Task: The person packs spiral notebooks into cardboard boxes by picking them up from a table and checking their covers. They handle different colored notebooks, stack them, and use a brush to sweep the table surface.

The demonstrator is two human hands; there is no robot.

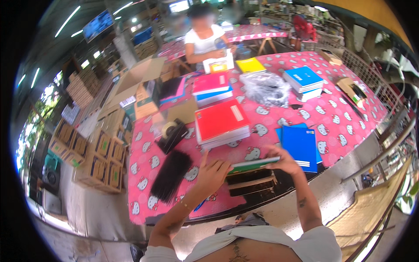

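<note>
A thin green-covered notebook (249,165), its white page edge turned up, is held between my hands above the near table edge. My left hand (213,174) closes on its left end, the index finger pointing away. My right hand (283,160) grips the right end, fingers curled over it. Just below sits a dark, worn wooden block or box (251,185); its full shape is hidden. Beyond my left hand stands a stack of red notebooks (221,120). Blue notebooks (300,147) lie to the right of my right hand.
Left are a tape dispenser (172,135), black bristle-like strands (171,175) and cartons (102,157). Farther back lie pink notebooks (211,83), clear plastic wrap (266,88), a blue stack (304,77) and a yellow notebook (251,65). Across the pink table (345,131), a person (204,41) handles a booklet.
</note>
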